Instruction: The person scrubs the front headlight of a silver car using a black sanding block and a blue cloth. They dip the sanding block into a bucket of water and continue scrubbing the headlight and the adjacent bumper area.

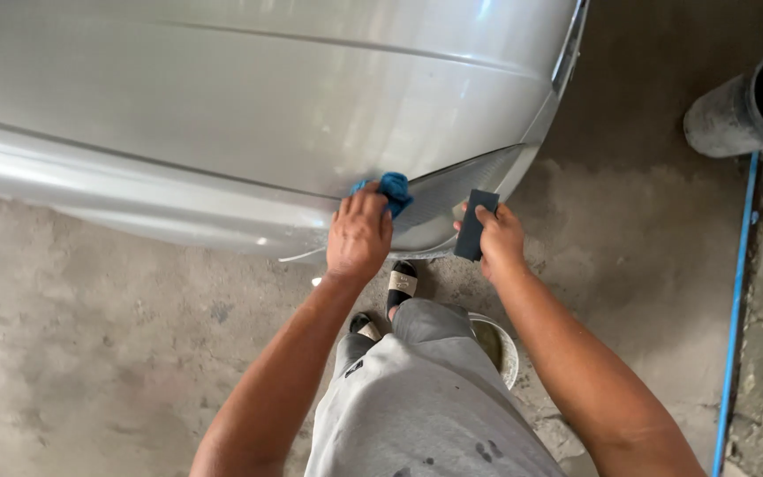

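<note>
We note the left hand (359, 237) closed over a blue cloth (393, 191), pressing it flat against the lower edge of the silver car panel (249, 115), apparently to bear on the paint. The right hand (498, 240) pinches a dark rectangular block (475, 224) upright just beside that edge. A white bucket (503, 346) sits on the concrete floor (90, 336) behind the person's legs; a dark pipe (748, 106) lies well apart.

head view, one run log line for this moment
left hand: presses blue cloth on silver car panel | right hand: holds dark block
</note>
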